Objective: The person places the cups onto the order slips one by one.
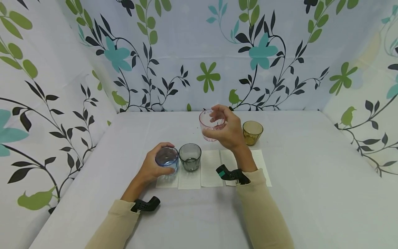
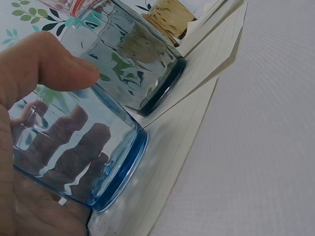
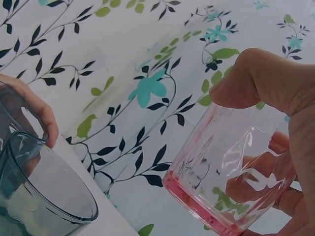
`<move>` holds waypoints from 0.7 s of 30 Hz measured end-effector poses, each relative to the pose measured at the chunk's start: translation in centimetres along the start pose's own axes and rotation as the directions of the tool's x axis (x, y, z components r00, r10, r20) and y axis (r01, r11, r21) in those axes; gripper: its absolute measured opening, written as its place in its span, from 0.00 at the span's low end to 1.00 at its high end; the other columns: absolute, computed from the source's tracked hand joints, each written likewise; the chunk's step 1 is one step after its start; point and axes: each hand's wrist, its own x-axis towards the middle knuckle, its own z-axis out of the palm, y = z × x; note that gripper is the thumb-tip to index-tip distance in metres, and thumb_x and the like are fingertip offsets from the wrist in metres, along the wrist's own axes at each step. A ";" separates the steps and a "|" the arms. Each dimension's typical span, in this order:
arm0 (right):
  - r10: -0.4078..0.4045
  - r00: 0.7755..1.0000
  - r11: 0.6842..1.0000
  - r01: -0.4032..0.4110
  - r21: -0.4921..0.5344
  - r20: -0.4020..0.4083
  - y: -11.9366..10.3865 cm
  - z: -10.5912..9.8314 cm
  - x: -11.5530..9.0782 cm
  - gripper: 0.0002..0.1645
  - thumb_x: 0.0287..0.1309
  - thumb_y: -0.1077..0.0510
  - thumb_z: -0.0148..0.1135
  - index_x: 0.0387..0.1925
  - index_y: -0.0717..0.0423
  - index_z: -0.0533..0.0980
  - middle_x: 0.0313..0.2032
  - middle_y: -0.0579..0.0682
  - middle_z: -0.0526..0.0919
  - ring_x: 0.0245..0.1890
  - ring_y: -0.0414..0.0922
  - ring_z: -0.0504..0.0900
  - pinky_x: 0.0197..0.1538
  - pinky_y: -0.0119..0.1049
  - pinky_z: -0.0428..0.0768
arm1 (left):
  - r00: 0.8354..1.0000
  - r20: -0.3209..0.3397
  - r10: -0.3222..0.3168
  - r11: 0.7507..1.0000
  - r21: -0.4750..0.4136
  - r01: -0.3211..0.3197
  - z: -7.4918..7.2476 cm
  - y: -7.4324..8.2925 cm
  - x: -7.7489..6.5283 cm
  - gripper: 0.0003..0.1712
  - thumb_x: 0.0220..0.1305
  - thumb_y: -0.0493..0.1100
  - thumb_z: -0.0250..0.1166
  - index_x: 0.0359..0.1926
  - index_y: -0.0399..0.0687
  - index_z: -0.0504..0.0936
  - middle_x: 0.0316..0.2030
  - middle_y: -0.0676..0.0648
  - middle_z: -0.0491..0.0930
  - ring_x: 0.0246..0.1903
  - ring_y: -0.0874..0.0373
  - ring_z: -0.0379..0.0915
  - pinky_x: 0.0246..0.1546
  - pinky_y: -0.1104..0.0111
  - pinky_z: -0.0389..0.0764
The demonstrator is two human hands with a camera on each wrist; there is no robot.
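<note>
My left hand (image 1: 151, 166) curls round a blue glass (image 1: 169, 159) at the left end of the paper pieces; in the left wrist view the thumb (image 2: 69, 73) lies across its near side. Beside it, close or touching, a grey glass (image 1: 190, 159) stands upright on paper. My right hand (image 1: 229, 133) grips a pink glass (image 1: 209, 133) beyond the paper row, with thumb on one side and fingers on the other. The right wrist view shows this pink glass (image 3: 221, 182) tilted and raised. An amber glass (image 1: 252, 133) stands just right of the right hand.
Several pale paper pieces (image 1: 211, 174) lie side by side on the white table (image 1: 186, 221), partly under the right wrist. A leaf-patterned cloth (image 1: 186, 41) hangs behind the table and at both sides. Each wrist wears a black band with a camera (image 1: 231, 174).
</note>
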 end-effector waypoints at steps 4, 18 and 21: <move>0.010 0.999 1.000 -0.010 0.014 0.031 0.1 -0.2 0.0 0.38 0.41 0.66 0.78 0.58 0.62 0.74 0.45 0.58 0.82 0.45 0.52 0.81 0.41 0.34 0.83 | 1.000 0.002 -0.003 1.000 -0.011 0.003 0.1 0.0 0.0 0.47 0.38 0.27 0.74 0.66 0.38 0.70 0.57 0.42 0.77 0.56 0.42 0.74 0.59 0.44 0.72; 0.129 0.962 0.992 -0.127 -0.022 0.242 0.4 -0.9 -0.2 0.37 0.40 0.63 0.79 0.55 0.59 0.74 0.46 0.59 0.81 0.48 0.57 0.80 0.46 0.43 0.85 | 1.000 -0.005 0.001 1.000 -0.010 -0.001 0.1 0.1 0.0 0.47 0.37 0.27 0.75 0.64 0.46 0.72 0.56 0.41 0.78 0.56 0.43 0.75 0.59 0.47 0.72; 0.148 0.951 0.989 -0.146 -0.026 0.273 0.6 -0.9 -0.2 0.37 0.39 0.64 0.79 0.55 0.58 0.74 0.45 0.57 0.81 0.49 0.58 0.80 0.46 0.44 0.85 | 1.000 -0.006 -0.001 1.000 -0.003 0.001 0.1 0.2 -0.1 0.47 0.37 0.27 0.75 0.65 0.42 0.71 0.56 0.41 0.78 0.56 0.43 0.75 0.59 0.46 0.72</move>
